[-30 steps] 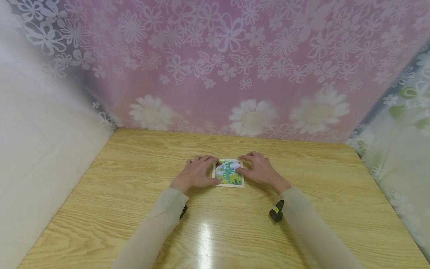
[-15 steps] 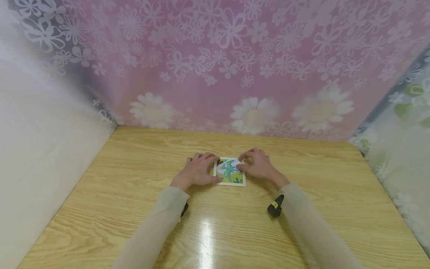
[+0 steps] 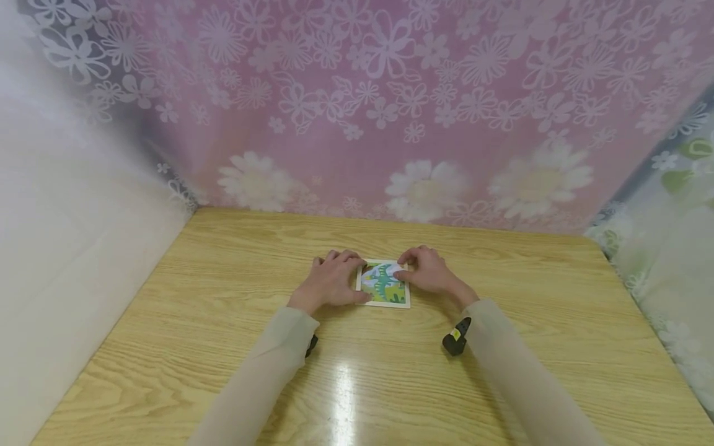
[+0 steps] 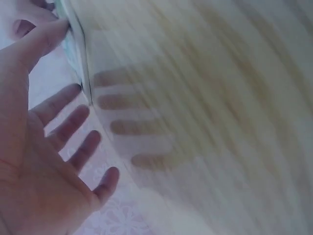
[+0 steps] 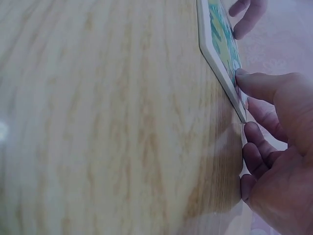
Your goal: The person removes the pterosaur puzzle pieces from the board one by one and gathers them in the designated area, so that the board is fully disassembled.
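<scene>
A small square picture board (image 3: 385,291) with a white border and a green dinosaur lies flat on the table. My left hand (image 3: 330,282) spans its left side, thumb at the near corner and index finger at the far one. In the left wrist view the other fingers of this hand spread out beyond the board's edge (image 4: 80,54). At the far right corner my right hand (image 3: 431,272) pinches the board, its thumb (image 5: 257,85) on the picture and index finger bent at the edge. The remaining right fingers curl beside the rim.
Under both forearms stretches a wood-grain table (image 3: 223,371). A pink flowered curtain (image 3: 334,124) hangs along its back edge, with a white sheet (image 3: 83,217) on the left and another flowered one (image 3: 669,266) on the right. Each wrist carries a black camera (image 3: 454,341).
Both hands keep their places on the board, and the right thumb and index finger have drawn slightly closer together. The whole head view has shifted a little.
</scene>
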The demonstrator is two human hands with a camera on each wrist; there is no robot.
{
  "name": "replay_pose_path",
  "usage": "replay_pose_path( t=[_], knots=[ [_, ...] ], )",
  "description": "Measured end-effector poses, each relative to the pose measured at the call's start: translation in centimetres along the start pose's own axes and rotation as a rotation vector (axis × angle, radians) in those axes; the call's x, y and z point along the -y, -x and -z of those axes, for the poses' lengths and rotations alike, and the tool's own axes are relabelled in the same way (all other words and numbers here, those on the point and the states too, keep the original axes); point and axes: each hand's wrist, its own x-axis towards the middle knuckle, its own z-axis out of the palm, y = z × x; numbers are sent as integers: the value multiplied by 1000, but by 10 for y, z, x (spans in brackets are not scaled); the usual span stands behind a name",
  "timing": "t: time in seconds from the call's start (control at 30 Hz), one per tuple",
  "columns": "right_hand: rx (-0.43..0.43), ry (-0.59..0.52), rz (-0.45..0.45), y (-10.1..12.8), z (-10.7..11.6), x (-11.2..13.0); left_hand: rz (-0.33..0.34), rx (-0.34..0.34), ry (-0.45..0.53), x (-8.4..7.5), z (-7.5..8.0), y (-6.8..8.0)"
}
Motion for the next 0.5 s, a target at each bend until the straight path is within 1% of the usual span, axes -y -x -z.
replay_pose_path(
  t=[0.07,0.2,0.37,0.5],
  knots=[
    [1,-13,-3,-1,0,0,-16,-15,21,-2,-1,-3],
    [8,-41,-12,-3,0,-2,-33,-22,74,-4,-6,-12],
    [20,-72,-21,-3,0,-4,-19,-34,91,-8,-11,-24],
    [19,-67,-11,-4,-1,-5,3,-47,124,-12,-13,-29]
  ],
)
